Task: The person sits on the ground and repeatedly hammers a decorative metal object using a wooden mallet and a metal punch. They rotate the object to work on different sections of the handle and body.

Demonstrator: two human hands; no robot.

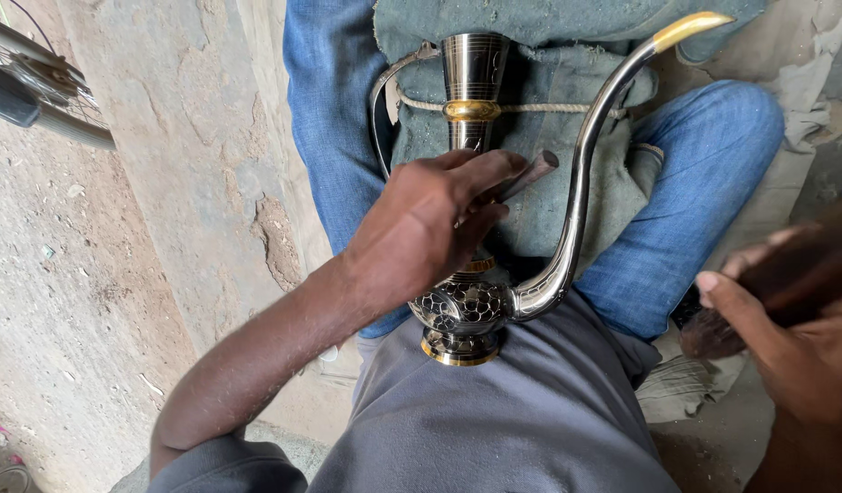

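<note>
A tall silver metal ewer (473,82) with gold bands, a long curved spout (580,173) and a thin handle lies on a green cloth (539,192) across my lap, its base against my belly. My left hand (430,228) rests on the ewer's body and grips a short metal rod (530,173) like a chisel, tip down on the metal. My right hand (786,338) is at the right edge, closed around a dark wooden mallet (795,274), blurred, held apart from the ewer.
My legs in blue jeans (695,183) stretch out under the cloth. Bare concrete ground (120,228) lies to the left, with part of a wire fan guard (37,78) at the top left corner. Crumpled cloth (685,383) lies by my right side.
</note>
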